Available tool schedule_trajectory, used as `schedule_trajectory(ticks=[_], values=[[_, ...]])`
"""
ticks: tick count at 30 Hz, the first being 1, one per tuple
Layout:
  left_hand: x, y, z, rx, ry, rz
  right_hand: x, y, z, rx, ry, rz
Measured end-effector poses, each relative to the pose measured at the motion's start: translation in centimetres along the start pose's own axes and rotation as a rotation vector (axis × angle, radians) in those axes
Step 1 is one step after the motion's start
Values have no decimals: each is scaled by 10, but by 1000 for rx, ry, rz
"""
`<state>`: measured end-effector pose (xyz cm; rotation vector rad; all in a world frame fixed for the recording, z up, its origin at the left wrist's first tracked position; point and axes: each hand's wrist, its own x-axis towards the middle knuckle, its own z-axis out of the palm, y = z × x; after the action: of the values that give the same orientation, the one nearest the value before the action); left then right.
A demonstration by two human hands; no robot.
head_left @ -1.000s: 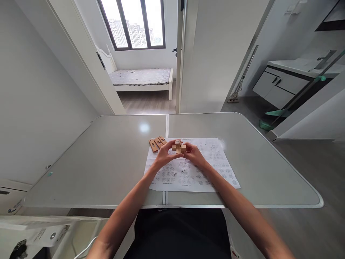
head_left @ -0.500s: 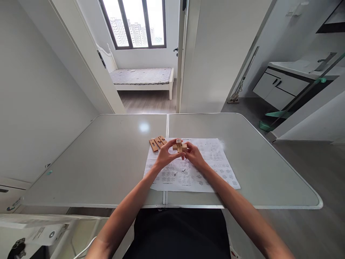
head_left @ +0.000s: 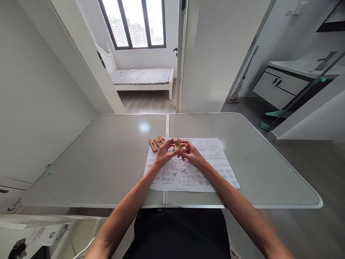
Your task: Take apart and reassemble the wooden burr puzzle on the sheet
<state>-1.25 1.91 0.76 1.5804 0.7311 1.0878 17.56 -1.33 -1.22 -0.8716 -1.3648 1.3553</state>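
Between both hands is a small wooden burr puzzle (head_left: 177, 144), made of interlocked light wood pieces, held above a printed sheet. My left hand (head_left: 164, 154) grips its left side, thumb along the near face. From the right, my right hand (head_left: 192, 154) closes on it with the fingertips, which hide part of that side. The printed instruction sheet (head_left: 207, 171) lies under the hands, covered with rows of small line drawings. Just beyond my left hand, several flat brown wooden pieces with cut-out slots (head_left: 153, 145) lie at the sheet's upper left corner.
The grey folding table (head_left: 113, 158) has a seam (head_left: 167, 126) down its middle. A door (head_left: 215, 54) stands behind its far edge, beside a room with a bed (head_left: 142, 77). To the right are a sink cabinet (head_left: 285, 86) and a mop (head_left: 242, 79).
The burr puzzle has been turned and tilted a little in the hands. My right hand's fingers have shifted left and further over it. The flat wooden pieces and sheet stay put.
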Motion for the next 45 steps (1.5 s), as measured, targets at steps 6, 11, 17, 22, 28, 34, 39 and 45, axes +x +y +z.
schedule_trajectory(ticks=[6,11,17,22,28,34,39,45], values=[[1,1,-2,-84,46,-57,-2,-4,2,-58,19,44],[0,4,-2,-104,-15,-69,-2,-6,2,-47,3,16],[0,6,-2,-100,-50,-75,-2,-9,2,1,-30,20],[-1,7,-4,-95,-56,-48,-3,-14,-3,106,-146,111],[-1,2,-5,-128,-39,-87,-2,-10,-10,217,-153,180],[6,-7,-13,-306,119,-97,-4,-10,-12,288,-228,214],[5,-2,-10,-214,69,-50,-4,-10,-9,274,-179,196],[2,3,1,108,96,17,-1,-10,-8,251,-1,149]])
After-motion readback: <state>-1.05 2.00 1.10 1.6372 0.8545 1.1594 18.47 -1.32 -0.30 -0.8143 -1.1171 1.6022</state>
